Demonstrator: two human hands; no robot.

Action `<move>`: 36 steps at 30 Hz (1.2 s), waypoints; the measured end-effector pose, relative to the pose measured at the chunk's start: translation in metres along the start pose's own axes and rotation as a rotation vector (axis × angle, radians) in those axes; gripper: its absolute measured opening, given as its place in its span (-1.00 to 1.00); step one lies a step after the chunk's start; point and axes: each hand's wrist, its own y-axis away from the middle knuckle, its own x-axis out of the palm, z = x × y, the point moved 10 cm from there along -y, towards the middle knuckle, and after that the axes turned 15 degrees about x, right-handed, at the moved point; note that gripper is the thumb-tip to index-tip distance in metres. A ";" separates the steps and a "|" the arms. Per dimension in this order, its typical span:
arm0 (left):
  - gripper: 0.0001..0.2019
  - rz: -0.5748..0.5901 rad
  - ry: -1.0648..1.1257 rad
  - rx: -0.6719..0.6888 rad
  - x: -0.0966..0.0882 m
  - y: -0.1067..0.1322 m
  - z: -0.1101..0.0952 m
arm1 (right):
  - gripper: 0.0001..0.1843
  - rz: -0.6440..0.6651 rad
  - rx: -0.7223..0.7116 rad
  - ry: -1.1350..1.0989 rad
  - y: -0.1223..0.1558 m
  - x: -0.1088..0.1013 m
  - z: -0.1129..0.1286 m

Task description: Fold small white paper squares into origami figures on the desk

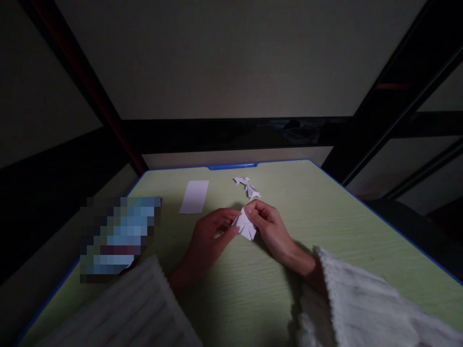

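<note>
A small white folded paper piece [245,226] is held just above the pale green tabletop [325,231]. My left hand [210,236] pinches its left side with fingers closed on it. My right hand [269,224] grips its top and right side, thumb and fingers pressed together on the paper. Both wrists come out of thick white knitted sleeves at the bottom of the view.
Behind the hands lie two small finished paper figures [248,187] and a flat white paper rectangle [194,196]. A blurred blue object [119,238] sits at the table's left edge. The table has a blue rim [231,166]; dark frame bars and a wall stand beyond.
</note>
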 end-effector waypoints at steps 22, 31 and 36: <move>-0.96 -0.022 -0.209 0.166 -0.010 -0.005 -0.012 | -0.74 0.114 0.059 0.153 -0.001 0.012 -0.011; -0.90 -0.099 -0.150 0.072 -0.016 -0.006 -0.004 | -0.73 0.108 0.037 0.352 0.004 0.017 -0.005; -0.89 -0.116 -0.103 -0.044 -0.015 0.000 0.009 | -0.71 0.107 0.032 0.377 0.005 0.018 -0.004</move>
